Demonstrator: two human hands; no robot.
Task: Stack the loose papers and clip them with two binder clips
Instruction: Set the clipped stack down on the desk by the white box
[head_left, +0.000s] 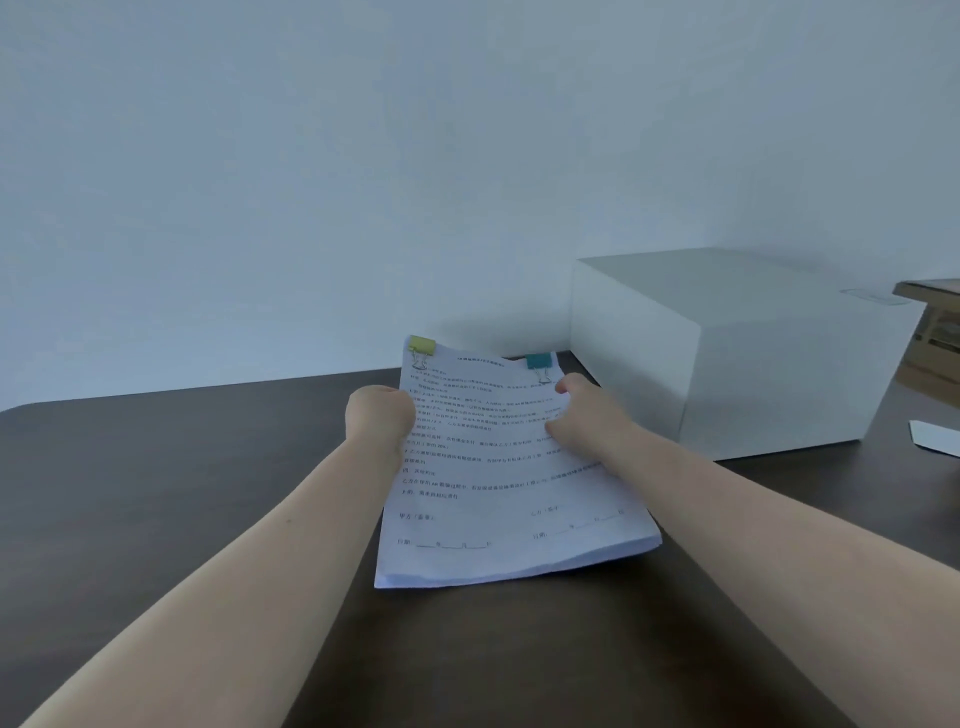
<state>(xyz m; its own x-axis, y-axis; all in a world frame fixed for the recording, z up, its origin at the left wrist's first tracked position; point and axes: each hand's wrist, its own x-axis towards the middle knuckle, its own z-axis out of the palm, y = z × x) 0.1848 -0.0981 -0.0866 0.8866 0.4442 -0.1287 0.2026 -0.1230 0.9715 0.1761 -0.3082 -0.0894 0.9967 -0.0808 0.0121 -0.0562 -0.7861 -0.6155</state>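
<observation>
A stack of printed white papers (498, 514) is held above the dark table, its far edge raised. A yellow binder clip (422, 345) grips the far left corner and a teal binder clip (539, 360) grips the far edge toward the right. My left hand (379, 415) clasps the stack's left edge near the top. My right hand (582, 415) grips the right edge, thumb on the top sheet. The near edge of the stack fans slightly.
The dark brown table (182, 467) spreads under my arms. A large white box (737, 353) stands at the right, close to the stack's far corner. A small white paper piece (935, 437) lies at the far right edge. A brown cardboard item (930, 332) sits behind the box.
</observation>
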